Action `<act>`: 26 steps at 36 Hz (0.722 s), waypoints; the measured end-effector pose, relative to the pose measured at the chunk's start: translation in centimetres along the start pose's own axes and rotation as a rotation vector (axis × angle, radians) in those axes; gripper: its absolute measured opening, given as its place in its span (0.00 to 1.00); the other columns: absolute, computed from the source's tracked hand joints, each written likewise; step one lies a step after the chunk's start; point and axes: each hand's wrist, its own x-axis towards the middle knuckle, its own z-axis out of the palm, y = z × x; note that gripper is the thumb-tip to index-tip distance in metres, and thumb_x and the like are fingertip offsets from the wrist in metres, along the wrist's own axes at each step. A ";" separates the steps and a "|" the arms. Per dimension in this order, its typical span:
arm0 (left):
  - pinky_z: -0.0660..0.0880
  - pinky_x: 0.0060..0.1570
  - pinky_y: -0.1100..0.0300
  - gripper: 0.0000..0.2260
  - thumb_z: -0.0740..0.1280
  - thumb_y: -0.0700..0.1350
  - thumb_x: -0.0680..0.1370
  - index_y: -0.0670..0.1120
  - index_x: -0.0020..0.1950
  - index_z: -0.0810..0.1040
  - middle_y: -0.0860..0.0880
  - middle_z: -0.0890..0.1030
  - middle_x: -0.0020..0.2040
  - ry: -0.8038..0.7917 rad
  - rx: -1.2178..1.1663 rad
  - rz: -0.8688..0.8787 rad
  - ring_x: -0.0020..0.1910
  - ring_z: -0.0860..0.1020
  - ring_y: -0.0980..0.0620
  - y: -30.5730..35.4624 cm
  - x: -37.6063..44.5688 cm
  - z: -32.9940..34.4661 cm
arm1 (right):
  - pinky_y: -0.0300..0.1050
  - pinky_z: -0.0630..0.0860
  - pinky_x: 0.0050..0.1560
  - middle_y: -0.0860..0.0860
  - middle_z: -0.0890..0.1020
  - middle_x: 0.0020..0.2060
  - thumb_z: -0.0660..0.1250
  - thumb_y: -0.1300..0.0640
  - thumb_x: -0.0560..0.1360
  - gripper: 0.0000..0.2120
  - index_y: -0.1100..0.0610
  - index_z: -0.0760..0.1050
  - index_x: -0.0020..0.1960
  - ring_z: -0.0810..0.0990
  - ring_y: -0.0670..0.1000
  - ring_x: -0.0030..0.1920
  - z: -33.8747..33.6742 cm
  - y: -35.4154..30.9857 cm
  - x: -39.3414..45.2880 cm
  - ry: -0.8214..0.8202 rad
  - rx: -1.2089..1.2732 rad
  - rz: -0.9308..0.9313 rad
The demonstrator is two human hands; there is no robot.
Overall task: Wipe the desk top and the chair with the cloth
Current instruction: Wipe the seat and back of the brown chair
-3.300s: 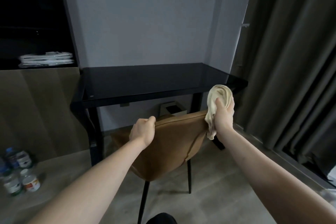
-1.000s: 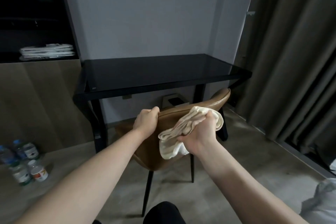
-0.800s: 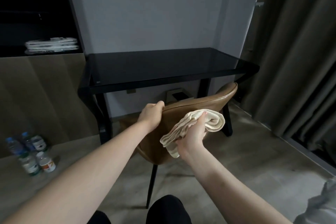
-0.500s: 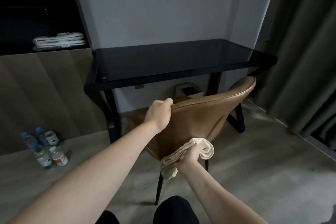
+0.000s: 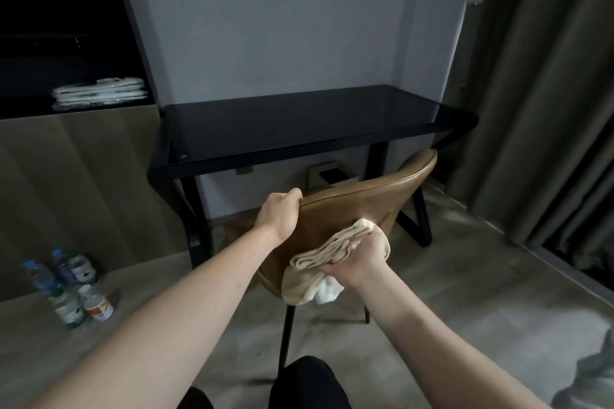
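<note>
Left hand (image 5: 279, 214) clamped on top edge of brown chair (image 5: 358, 206) backrest. Right hand (image 5: 360, 259) gripping bunched beige cloth (image 5: 327, 262), pressed against backrest rear. Chair just before black table (image 5: 309, 129).

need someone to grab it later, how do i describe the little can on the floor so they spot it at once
Start at the black desk and look left to the wood-panelled wall; at its foot a cluster of water bottles stands on the floor. The can stands at the near edge, the only short, squat one, with a white and orange label.
</note>
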 end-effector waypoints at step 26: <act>0.72 0.64 0.52 0.17 0.57 0.48 0.85 0.48 0.52 0.85 0.52 0.87 0.51 -0.034 -0.258 -0.031 0.56 0.82 0.51 2.2 -4.5 -11.5 | 0.56 0.77 0.55 0.47 0.74 0.52 0.57 0.56 0.83 0.07 0.47 0.69 0.59 0.78 0.55 0.55 5.7 -6.5 -13.2 -0.133 -0.952 -1.100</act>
